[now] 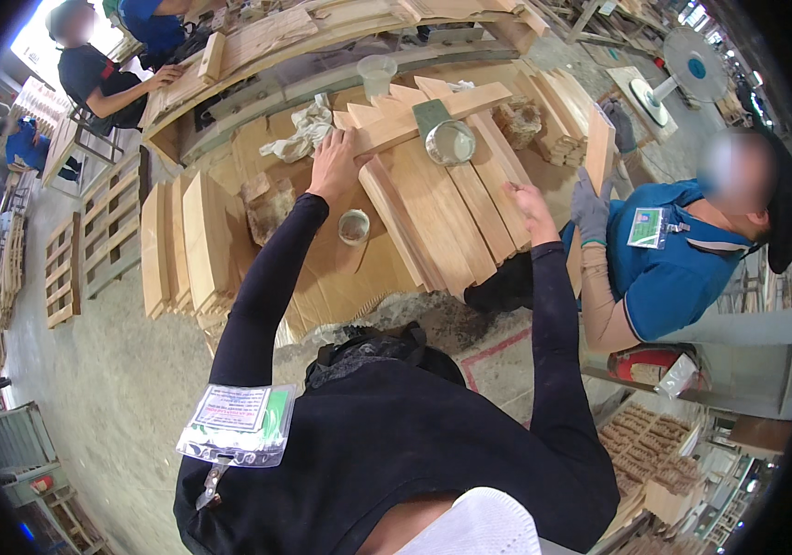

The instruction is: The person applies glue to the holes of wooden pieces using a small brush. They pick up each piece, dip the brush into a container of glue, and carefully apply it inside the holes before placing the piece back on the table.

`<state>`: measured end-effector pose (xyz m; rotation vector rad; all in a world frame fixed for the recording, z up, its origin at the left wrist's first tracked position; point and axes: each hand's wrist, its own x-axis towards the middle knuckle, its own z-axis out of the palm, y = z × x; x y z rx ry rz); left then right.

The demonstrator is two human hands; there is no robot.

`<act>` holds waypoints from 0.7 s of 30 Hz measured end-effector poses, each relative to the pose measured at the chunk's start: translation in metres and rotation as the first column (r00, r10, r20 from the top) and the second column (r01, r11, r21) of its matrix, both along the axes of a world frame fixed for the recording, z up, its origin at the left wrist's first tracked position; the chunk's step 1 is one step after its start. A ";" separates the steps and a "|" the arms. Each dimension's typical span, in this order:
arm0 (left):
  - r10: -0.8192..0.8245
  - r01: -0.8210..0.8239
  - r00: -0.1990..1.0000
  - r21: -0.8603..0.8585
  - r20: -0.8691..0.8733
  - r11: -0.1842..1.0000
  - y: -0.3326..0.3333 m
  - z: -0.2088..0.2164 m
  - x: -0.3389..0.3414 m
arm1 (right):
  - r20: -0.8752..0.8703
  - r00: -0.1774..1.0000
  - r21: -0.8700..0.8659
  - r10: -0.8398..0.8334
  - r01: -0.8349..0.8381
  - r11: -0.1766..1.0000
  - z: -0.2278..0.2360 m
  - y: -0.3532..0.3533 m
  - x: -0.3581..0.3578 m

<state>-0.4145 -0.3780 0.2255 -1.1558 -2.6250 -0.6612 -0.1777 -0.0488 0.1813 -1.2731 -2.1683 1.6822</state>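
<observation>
My left hand (334, 165) is closed on the near-left end of a wooden board (386, 132), which lies crosswise over a row of pale boards (433, 217). My right hand (533, 211) is at the right edge of that row, its fingers curled; whatever they may hold is too small to tell. A round tub of whitish paste (450, 143) and a flat green piece (430, 115) are by the middle of the crosswise board. Below my left hand is a smaller tub (353, 228). A crumpled white cloth (306, 129) lies just beyond that hand.
Stacked boards stand on the left (206, 240) and at the far right (562, 116). A clear plastic cup (377, 74) is at the back. At right, a gloved co-worker (682, 250) holds a wooden piece (599, 148). Pallets (114, 222) lean at left; a fan (692, 69) stands behind.
</observation>
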 end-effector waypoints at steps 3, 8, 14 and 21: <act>-0.009 0.009 1.000 0.021 0.008 1.000 0.000 -0.001 -0.002 | 0.016 0.999 0.007 -0.044 0.044 0.999 0.007 -0.003 -0.001; -0.010 0.009 1.000 0.046 0.018 0.999 -0.007 -0.004 -0.005 | 0.038 0.989 0.166 -0.143 0.135 0.977 0.010 -0.005 -0.003; -0.035 0.034 0.998 0.021 0.046 0.999 -0.017 0.004 -0.005 | 0.197 0.947 0.545 -0.255 0.111 0.831 0.030 -0.022 -0.002; -0.047 0.048 0.999 -0.070 0.020 0.996 -0.006 0.031 -0.001 | 0.197 0.911 0.670 -0.361 0.144 0.729 0.036 -0.036 0.009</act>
